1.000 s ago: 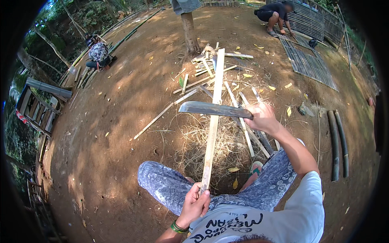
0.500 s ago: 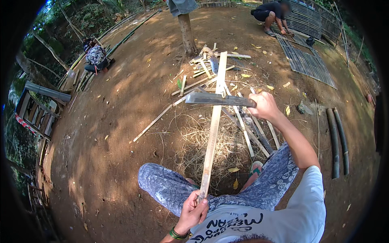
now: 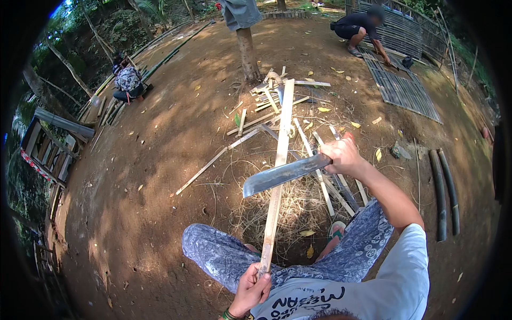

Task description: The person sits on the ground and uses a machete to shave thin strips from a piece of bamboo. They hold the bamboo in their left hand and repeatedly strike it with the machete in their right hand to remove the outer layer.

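- Left hand (image 3: pixel 252 288), nearest: its grip is closed on the near end of the strip (image 3: pixel 281 152), thumb laid on top
- Strip: reaches forward from the lap, above the ground (image 3: pixel 133 218); long, thin and pale, so probably light and stiff, with some spring toward the far end; it may split along the grain, and its edges could be sharp, so a flat pinch at the near end looks the safest hold
- Knife (image 3: pixel 282 173): slants across the strip, tip to the left; whether its edge bites cannot be told; likely rigid and the heavier of the two, to be held by the handle alone
- Right hand (image 3: pixel 344 156): its grip is wrapped round that handle, with no gap showing
- Shavings (image 3: pixel 298 213): curled and loose under the strip, surely soft and very light
- Poles (image 3: pixel 438 197): two, dark and round, side by side at the right; they could roll
- Sticks (image 3: pixel 272 101): piled loosely beyond, near the foot of the tree (image 3: pixel 247 53)
- Panel (image 3: pixel 402 88): slatted, flat on the ground at far right, a person (image 3: pixel 357 24) crouching over it
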### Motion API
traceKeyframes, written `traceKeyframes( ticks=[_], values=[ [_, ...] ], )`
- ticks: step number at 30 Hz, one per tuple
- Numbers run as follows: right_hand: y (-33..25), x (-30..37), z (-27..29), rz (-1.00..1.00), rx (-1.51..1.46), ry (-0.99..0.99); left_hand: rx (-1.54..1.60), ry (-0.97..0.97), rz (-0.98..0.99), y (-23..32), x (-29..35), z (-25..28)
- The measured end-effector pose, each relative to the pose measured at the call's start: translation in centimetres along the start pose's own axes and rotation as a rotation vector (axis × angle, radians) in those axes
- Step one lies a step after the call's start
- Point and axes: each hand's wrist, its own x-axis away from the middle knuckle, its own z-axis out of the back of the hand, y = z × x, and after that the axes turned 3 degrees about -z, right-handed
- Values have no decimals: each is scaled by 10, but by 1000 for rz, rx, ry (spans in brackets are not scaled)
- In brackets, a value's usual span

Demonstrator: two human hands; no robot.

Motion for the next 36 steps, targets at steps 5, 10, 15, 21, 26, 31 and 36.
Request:
traceKeyframes(
  ticks=[5, 10, 15, 21, 26, 31, 36],
  values=[
    [29, -21, 2, -150, 106, 4, 38, 19, 50, -12, 5, 5],
    [45, -21, 0, -198, 192, 32, -4, -8, 80, -17, 20, 12],
    [34, -25, -7, -110, 98, 22, -6, 31, 81, -30, 17, 25],
    [99, -40, 2, -321, 202, 134, -257, 133, -1, -56, 46, 35],
    [62, -29, 1, -381, 78, 54, -108, 250, 39, -36, 40, 23],
    [62, -22, -12, -580, -247, 245, -192, 221, -62, -29, 28, 17],
    [-28, 6, 13, -222, -307, 53, -251, 157, 29, -29, 14, 27]
  ],
)
